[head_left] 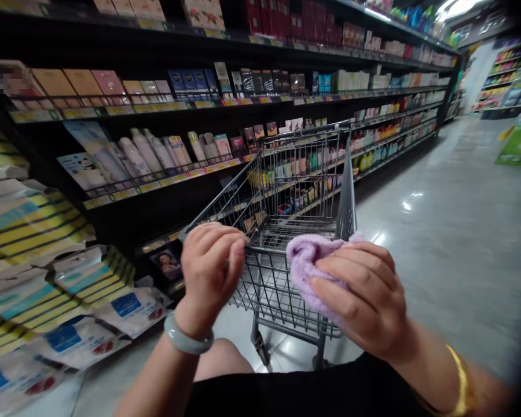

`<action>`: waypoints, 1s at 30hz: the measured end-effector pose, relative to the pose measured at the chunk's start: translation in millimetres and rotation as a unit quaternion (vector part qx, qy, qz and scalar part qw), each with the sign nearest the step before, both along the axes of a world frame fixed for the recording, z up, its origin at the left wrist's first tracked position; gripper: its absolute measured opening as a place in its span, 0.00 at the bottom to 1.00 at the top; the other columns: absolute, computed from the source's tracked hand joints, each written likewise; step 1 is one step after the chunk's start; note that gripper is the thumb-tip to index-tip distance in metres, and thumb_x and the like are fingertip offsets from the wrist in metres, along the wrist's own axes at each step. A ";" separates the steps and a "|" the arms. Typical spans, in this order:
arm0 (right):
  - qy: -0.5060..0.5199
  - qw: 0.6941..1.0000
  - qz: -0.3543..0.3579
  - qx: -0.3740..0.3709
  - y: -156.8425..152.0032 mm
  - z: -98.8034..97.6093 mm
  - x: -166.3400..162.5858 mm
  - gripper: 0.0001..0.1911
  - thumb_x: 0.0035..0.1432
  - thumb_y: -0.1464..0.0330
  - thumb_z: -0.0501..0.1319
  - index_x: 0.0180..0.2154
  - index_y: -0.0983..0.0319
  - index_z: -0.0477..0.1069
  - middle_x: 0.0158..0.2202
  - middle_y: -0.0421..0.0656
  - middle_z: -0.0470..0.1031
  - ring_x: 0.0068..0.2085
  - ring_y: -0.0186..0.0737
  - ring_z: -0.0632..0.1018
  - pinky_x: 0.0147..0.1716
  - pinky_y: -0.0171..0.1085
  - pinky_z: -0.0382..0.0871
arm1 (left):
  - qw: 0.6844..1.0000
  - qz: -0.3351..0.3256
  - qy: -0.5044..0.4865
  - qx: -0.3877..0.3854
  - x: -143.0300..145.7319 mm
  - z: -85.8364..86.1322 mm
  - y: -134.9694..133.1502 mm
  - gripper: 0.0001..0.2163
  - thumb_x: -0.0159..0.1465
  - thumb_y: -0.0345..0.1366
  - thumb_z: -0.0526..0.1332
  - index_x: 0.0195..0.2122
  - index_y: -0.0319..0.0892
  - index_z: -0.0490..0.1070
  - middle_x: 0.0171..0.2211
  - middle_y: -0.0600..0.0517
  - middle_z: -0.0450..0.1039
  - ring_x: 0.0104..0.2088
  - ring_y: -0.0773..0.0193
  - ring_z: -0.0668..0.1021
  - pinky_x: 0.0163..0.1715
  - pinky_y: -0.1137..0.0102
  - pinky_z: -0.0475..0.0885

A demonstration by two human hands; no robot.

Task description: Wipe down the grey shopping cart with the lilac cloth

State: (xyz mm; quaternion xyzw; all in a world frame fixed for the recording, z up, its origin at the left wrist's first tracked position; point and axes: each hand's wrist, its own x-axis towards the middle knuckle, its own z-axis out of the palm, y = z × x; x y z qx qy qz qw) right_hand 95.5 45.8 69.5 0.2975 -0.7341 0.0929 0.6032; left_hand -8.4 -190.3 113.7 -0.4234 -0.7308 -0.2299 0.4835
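Note:
A wire shopping cart stands in a shop aisle right in front of me, its basket bare. My left hand is closed round the near left end of the cart's handle bar; a pale bangle sits on that wrist. My right hand presses a fluffy lilac cloth against the right part of the same bar, fingers wrapped over the cloth. A gold bangle is on my right wrist.
Black shelves with boxes, bottles and tubes run along the left into the distance. Stacked packets fill the low shelves at the near left. Shiny grey floor stretches to the right and ahead.

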 end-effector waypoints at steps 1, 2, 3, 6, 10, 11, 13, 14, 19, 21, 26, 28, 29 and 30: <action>0.013 1.000 0.016 0.021 -2.4 -5.1 -3.2 0.10 0.59 0.76 0.63 0.42 0.61 0.75 0.44 0.44 0.77 0.49 0.43 0.76 0.55 0.50 0.69 | 0.999 -0.041 -0.027 -0.008 10.0 0.9 12.8 0.08 0.69 0.32 0.56 0.38 0.46 0.75 0.36 0.52 0.80 0.40 0.60 0.79 0.51 0.56 0.71; 0.025 0.998 0.031 0.042 -4.2 -9.8 -5.8 0.09 0.59 0.76 0.62 0.41 0.60 0.76 0.43 0.43 0.77 0.47 0.41 0.76 0.54 0.48 0.69 | 0.994 -0.086 -0.063 -0.020 18.7 1.6 24.4 0.11 0.71 0.34 0.53 0.39 0.45 0.75 0.36 0.52 0.80 0.40 0.61 0.79 0.54 0.55 0.69; 0.032 0.996 0.046 0.064 -4.7 -13.4 -7.7 0.09 0.60 0.75 0.60 0.40 0.60 0.76 0.42 0.42 0.77 0.46 0.40 0.76 0.52 0.46 0.70 | 0.986 -0.127 -0.106 -0.021 25.2 1.8 34.3 0.14 0.73 0.38 0.50 0.40 0.45 0.76 0.37 0.52 0.79 0.40 0.62 0.79 0.56 0.55 0.67; 0.032 0.993 0.059 0.094 0.2 -15.6 -8.9 0.08 0.60 0.75 0.59 0.38 0.60 0.76 0.39 0.42 0.77 0.42 0.40 0.76 0.47 0.44 0.71 | 0.966 -0.149 -0.212 0.017 28.3 -1.9 50.6 0.24 0.76 0.47 0.42 0.42 0.45 0.77 0.39 0.50 0.78 0.42 0.62 0.78 0.46 0.61 0.69; 0.030 0.999 0.019 0.021 2.1 -8.6 -12.6 0.08 0.59 0.75 0.61 0.41 0.59 0.74 0.41 0.43 0.76 0.45 0.40 0.75 0.48 0.45 0.70 | 0.977 -0.078 -0.196 -0.017 5.8 -12.1 50.7 0.28 0.75 0.53 0.41 0.32 0.44 0.74 0.33 0.51 0.75 0.36 0.63 0.75 0.41 0.61 0.63; 0.032 0.999 0.016 0.003 -1.6 -9.2 -16.3 0.08 0.60 0.75 0.62 0.41 0.59 0.73 0.40 0.42 0.76 0.45 0.40 0.75 0.49 0.45 0.70 | 0.982 -0.055 -0.177 -0.023 -0.9 -13.8 49.7 0.28 0.74 0.55 0.41 0.29 0.43 0.71 0.29 0.52 0.73 0.33 0.63 0.73 0.39 0.61 0.61; 0.038 0.999 0.014 0.011 -12.7 -14.6 -27.2 0.07 0.61 0.72 0.62 0.41 0.57 0.74 0.39 0.41 0.77 0.45 0.39 0.75 0.49 0.44 0.69 | 0.988 -0.014 -0.156 -0.015 -12.8 -14.7 48.2 0.29 0.73 0.55 0.43 0.23 0.42 0.64 0.23 0.54 0.65 0.27 0.65 0.68 0.35 0.63 0.58; 0.040 0.998 0.016 0.036 -18.6 -18.4 -33.7 0.06 0.61 0.71 0.63 0.41 0.57 0.74 0.39 0.39 0.78 0.44 0.38 0.76 0.48 0.43 0.69 | 0.988 0.003 -0.154 -0.008 -17.8 -14.0 47.6 0.28 0.73 0.55 0.45 0.20 0.42 0.60 0.20 0.55 0.60 0.25 0.66 0.65 0.33 0.63 0.56; 0.010 0.996 0.038 0.086 -31.3 -17.0 -62.1 0.06 0.62 0.70 0.62 0.42 0.58 0.74 0.40 0.40 0.79 0.42 0.38 0.76 0.47 0.43 0.69 | 0.981 0.052 -0.184 0.038 -32.0 -7.5 47.4 0.26 0.72 0.46 0.55 0.17 0.41 0.57 0.18 0.56 0.57 0.22 0.69 0.62 0.29 0.65 0.53; -0.004 0.999 0.038 0.026 -30.9 -7.2 -70.5 0.08 0.63 0.71 0.61 0.45 0.59 0.73 0.42 0.42 0.78 0.43 0.39 0.76 0.48 0.43 0.69 | 0.979 0.039 -0.196 0.049 -34.2 -6.9 49.4 0.25 0.71 0.44 0.56 0.17 0.41 0.59 0.18 0.56 0.60 0.23 0.69 0.63 0.29 0.66 0.54; -0.026 0.997 0.050 -0.048 -36.7 -29.5 -96.3 0.10 0.62 0.72 0.63 0.45 0.57 0.71 0.42 0.42 0.76 0.45 0.39 0.74 0.49 0.43 0.69 | 0.976 0.015 -0.201 0.078 -45.1 -9.9 51.7 0.28 0.72 0.45 0.55 0.15 0.41 0.52 0.15 0.57 0.50 0.19 0.71 0.57 0.27 0.64 0.51; -0.028 0.999 0.045 -0.013 -38.2 -56.3 -106.2 0.10 0.61 0.71 0.63 0.44 0.55 0.73 0.42 0.41 0.76 0.45 0.39 0.74 0.50 0.43 0.68 | 0.978 0.024 -0.190 0.083 -53.0 -12.5 48.9 0.28 0.72 0.45 0.55 0.15 0.41 0.51 0.16 0.57 0.50 0.20 0.71 0.57 0.26 0.64 0.51; -0.030 0.999 0.042 0.009 -38.0 -67.6 -109.9 0.10 0.60 0.71 0.64 0.44 0.54 0.74 0.42 0.40 0.76 0.45 0.39 0.74 0.51 0.43 0.67 | 0.979 0.025 -0.185 0.087 -57.3 -14.2 47.0 0.28 0.72 0.45 0.55 0.15 0.41 0.51 0.16 0.57 0.50 0.20 0.70 0.57 0.27 0.64 0.52; -0.036 0.998 0.041 0.031 -37.1 -75.3 -112.3 0.11 0.60 0.72 0.64 0.43 0.53 0.75 0.42 0.39 0.76 0.45 0.39 0.74 0.52 0.43 0.67 | 0.979 0.024 -0.179 0.094 -61.3 -16.2 45.2 0.28 0.72 0.45 0.55 0.15 0.41 0.51 0.17 0.57 0.50 0.21 0.70 0.58 0.27 0.65 0.54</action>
